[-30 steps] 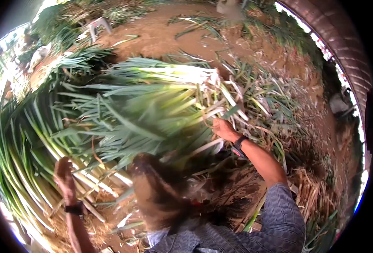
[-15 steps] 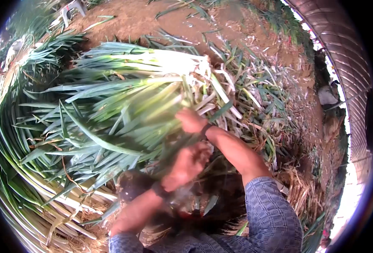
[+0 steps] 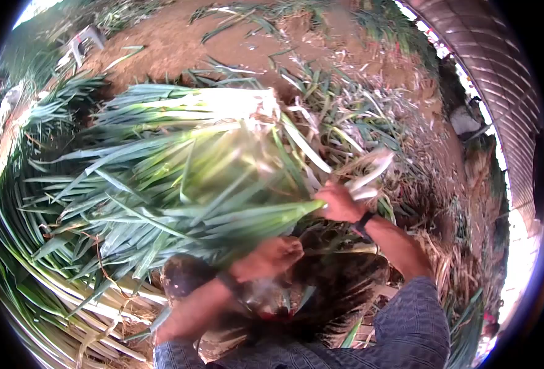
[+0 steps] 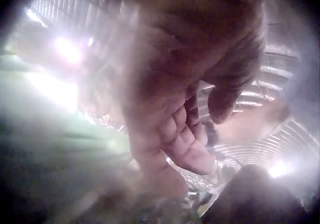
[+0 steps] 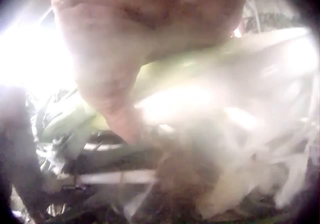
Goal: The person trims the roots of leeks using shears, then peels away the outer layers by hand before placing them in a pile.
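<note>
My right hand grips a bunch of green onions near their white ends. Those pale root ends stick out past the hand to the right, and the long green leaves trail left over the pile. Close up in the right wrist view, the white stalks run under the palm and thumb. My left hand is below the trailing leaves, left of the right hand. In the left wrist view its fingers are loosely bent with nothing between them. Behind both hands lies a large pile of green onions, white ends to the right.
More green onions lie along the left side. Loose leaves and trimmings litter the ground at the right. A small stool stands far back on the bare soil. My knee is just left of the hands.
My left hand has come from the lower left in toward the middle. The right hand has moved to the right and lifted a bunch of green onions from the pile, leaves trailing.
</note>
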The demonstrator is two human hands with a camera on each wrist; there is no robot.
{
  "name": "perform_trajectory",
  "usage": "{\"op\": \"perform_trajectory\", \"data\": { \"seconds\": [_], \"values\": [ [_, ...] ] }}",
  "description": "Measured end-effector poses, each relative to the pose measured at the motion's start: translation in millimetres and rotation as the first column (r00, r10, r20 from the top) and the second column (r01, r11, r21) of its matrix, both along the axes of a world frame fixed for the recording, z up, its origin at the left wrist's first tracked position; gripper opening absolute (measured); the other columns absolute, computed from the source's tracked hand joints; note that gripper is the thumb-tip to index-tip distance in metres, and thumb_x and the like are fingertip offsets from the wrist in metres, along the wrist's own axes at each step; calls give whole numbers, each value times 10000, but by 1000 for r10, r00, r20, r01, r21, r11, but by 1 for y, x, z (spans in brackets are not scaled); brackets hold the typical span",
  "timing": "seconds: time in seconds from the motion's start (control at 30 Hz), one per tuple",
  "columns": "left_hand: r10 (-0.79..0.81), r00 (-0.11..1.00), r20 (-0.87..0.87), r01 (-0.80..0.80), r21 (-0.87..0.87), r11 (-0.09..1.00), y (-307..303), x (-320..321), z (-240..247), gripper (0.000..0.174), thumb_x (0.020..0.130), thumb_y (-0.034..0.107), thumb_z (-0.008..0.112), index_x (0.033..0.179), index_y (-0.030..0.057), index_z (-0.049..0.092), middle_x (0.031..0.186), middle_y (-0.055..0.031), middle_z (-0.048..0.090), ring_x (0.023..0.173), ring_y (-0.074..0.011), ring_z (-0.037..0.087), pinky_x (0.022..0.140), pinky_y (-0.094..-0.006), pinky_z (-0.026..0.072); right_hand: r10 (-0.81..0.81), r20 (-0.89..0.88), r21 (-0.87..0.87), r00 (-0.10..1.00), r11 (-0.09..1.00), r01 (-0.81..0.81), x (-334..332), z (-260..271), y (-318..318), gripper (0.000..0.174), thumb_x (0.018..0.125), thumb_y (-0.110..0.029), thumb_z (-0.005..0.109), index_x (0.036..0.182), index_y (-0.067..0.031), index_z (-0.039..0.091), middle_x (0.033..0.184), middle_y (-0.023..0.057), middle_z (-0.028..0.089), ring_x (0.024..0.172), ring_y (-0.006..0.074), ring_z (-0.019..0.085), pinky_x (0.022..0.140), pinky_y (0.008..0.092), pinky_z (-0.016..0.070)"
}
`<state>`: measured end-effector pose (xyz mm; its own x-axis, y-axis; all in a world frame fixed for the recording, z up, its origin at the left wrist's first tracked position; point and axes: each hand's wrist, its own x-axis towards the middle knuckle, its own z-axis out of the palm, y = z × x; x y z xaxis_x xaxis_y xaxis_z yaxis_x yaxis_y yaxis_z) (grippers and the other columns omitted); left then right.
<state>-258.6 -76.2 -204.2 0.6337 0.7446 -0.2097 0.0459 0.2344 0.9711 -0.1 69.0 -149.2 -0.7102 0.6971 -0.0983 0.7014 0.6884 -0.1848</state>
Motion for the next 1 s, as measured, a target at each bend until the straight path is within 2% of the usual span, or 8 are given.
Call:
{"op": "perform_trajectory", "data": {
  "seconds": [0.2,0.3,0.4,0.5,0.57,0.77,0.87,1.0],
  "values": [
    [80,960,270,-88,17,996,6,29,-38,170,978,77,617,1122,-12,620,1127,-101,662,1064,-207,636,970,-312,519,-178,-224,328,958,912,247,56,121,-29,392,655,-244,882,914,-3,714,846,98,639,839,268,595,763,391,492],
    [225,956,187,-259,188,947,9,41,40,339,998,238,625,1236,0,584,1183,-124,661,1111,-205,623,993,-312,475,-200,-496,288,845,880,377,68,129,-47,430,676,-279,900,931,6,704,838,106,639,778,250,603,694,371,495],
    [425,899,108,-438,205,875,22,56,121,623,968,393,656,1443,37,469,1407,-177,541,1308,-268,501,1128,-391,379,-348,-712,-132,609,919,371,33,125,-66,391,772,-183,852,1072,-29,653,898,60,664,806,182,652,756,323,558],
    [455,793,405,-481,-44,876,29,73,152,741,962,373,666,1512,2,336,1471,-218,457,1374,-304,426,1175,-436,321,-132,-721,-33,680,987,158,-20,83,-61,532,857,-136,743,1324,-52,501,948,91,620,858,245,651,850,358,551],
    [622,591,514,-597,-239,766,46,69,128,525,945,271,699,1329,-27,502,1222,-151,616,1138,-260,593,993,-389,498,-107,-713,-82,693,994,70,-48,59,-64,629,890,-130,702,1438,-60,402,1059,134,603,945,291,644,913,385,540],
    [861,359,360,-833,-291,470,18,5,79,311,950,243,627,1107,-25,654,879,-68,642,727,-152,608,570,-319,495,-313,-644,-459,698,888,-25,-109,10,-129,696,921,-190,697,1475,-23,311,1309,249,567,1161,345,602,977,451,526],
    [915,332,228,-856,-335,394,22,-41,22,443,911,431,706,978,1,620,763,-89,599,623,-192,583,513,-369,481,-453,-459,-805,764,575,-142,-91,-59,-159,490,951,-257,692,1312,14,501,1075,184,686,904,219,682,794,353,574],
    [948,224,227,-938,-212,273,28,-60,-13,435,869,402,738,1006,33,554,822,-87,576,647,-209,579,561,-368,503,-414,-389,-801,823,594,-80,-77,-25,-209,339,1013,-297,609,1072,36,590,782,75,647,691,146,622,617,328,516]
  ]
}}
